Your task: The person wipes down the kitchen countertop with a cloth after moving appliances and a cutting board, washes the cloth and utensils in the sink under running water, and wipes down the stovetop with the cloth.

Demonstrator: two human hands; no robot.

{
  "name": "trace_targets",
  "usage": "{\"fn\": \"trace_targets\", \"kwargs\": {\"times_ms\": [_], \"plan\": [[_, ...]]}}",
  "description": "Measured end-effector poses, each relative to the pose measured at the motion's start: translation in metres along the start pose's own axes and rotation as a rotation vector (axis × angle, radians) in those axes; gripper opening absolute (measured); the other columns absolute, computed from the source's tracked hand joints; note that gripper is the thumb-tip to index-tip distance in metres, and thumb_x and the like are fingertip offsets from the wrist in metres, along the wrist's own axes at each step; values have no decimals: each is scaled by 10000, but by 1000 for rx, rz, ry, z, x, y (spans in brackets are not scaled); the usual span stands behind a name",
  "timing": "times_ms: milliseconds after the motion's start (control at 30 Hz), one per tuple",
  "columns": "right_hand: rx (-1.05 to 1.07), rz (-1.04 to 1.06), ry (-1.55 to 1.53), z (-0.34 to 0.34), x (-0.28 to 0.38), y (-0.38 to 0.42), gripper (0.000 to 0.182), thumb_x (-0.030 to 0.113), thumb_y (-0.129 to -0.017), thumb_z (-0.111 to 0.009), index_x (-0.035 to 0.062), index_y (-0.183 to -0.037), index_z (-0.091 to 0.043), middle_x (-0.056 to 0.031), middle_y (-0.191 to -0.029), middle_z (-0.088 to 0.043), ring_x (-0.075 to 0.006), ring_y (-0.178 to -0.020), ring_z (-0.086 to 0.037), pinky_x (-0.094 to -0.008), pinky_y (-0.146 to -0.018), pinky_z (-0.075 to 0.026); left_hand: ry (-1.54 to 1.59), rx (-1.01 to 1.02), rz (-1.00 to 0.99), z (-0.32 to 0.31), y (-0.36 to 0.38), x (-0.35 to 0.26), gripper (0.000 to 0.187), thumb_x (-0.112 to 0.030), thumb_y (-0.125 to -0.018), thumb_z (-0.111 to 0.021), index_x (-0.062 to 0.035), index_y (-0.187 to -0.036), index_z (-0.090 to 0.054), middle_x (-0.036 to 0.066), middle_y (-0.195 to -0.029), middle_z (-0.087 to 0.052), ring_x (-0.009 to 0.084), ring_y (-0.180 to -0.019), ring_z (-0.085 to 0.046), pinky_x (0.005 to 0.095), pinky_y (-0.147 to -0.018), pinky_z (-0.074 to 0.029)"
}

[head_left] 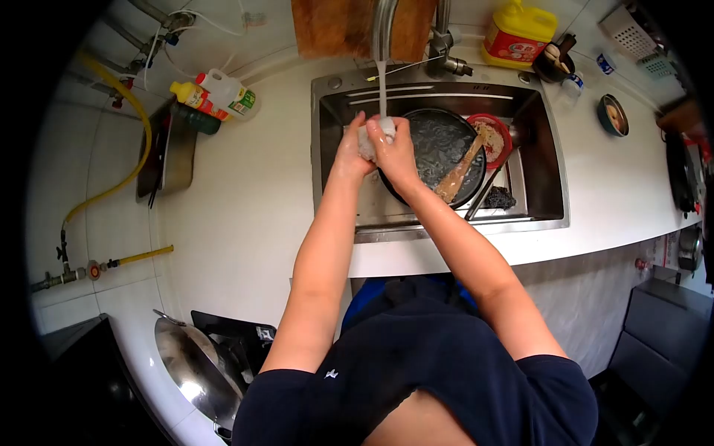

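Observation:
Water runs from the faucet [384,37] onto a wet white cloth [370,141], bunched up between my two hands. My left hand [349,152] wraps the cloth from the left side. From the right, my right hand [396,154] presses on it, thumb on top. Both are above the left part of the sink [550,149]. Below and to the right of them sits a round dark pan [439,141] full of water. A wooden-handled brush [461,171] leans across the pan's right side, its upper end near a red bowl [506,134].
Black scouring mesh [500,198] lies at the sink's lower right. Behind the sink stand a yellow jug [518,33] and a wooden board [327,30]. Bottles [238,95] and a metal container [175,156] are on the left. A small bowl [612,115] sits on the right counter.

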State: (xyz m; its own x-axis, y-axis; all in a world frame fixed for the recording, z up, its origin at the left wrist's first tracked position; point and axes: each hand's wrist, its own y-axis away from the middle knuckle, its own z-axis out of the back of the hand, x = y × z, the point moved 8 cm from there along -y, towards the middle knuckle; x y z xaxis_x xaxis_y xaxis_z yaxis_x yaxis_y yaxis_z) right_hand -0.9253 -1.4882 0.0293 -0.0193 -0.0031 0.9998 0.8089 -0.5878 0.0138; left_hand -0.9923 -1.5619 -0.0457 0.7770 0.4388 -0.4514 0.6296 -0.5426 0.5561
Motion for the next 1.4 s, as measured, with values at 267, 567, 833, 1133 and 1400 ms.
{"fn": "trace_targets", "kwargs": {"times_ms": [267,567,833,1133,1400], "plan": [[246,-673,-903,-28,-79,-8,546,490,-901,-523,64,-1239,-462,-96,-1111,-560,-197,-983,-551,-336,-817,-455,-271,-308,-465,15,2,-4,281,-249,-932,-457,-38,-1115,-493,123,-1045,-566,259,-939,-577,399,-769,-491],[193,211,24,-1,-3,-24,290,189,-823,-598,19,-1057,-580,-81,-938,-654,-171,-863,-608,-282,-823,-467,136,-83,98,-32,33,27,369,-372,-981,-308,-94,-1130,-499,75,-1094,-547,269,-1030,-530,405,-910,-424],[147,-190,-476,-7,-44,-22,243,251,-919,-548,13,-894,-588,-45,-841,-605,-118,-745,-540,-253,-679,-437,238,-621,-123,15,-5,7,202,-140,-899,-395,-42,-1005,-537,144,-991,-580,284,-840,-572,396,-721,-466],[-215,-616,-620,-5,-62,-1,327,281,-946,-504,82,-686,-498,8,-621,-463,-125,-543,-428,-281,-502,-357,-667,-626,-797,13,9,-24,254,-39,-801,-438,-14,-1027,-552,100,-879,-608,197,-736,-572,306,-688,-459],[178,-919,-1096,-30,-69,-4,375,10,-838,-454,32,-1211,-416,-164,-1190,-485,-310,-1057,-539,-495,-711,-509,-253,57,-257,23,26,-6,335,-103,-859,-586,-51,-1184,-525,88,-1145,-542,208,-1053,-529,317,-868,-444]]}}
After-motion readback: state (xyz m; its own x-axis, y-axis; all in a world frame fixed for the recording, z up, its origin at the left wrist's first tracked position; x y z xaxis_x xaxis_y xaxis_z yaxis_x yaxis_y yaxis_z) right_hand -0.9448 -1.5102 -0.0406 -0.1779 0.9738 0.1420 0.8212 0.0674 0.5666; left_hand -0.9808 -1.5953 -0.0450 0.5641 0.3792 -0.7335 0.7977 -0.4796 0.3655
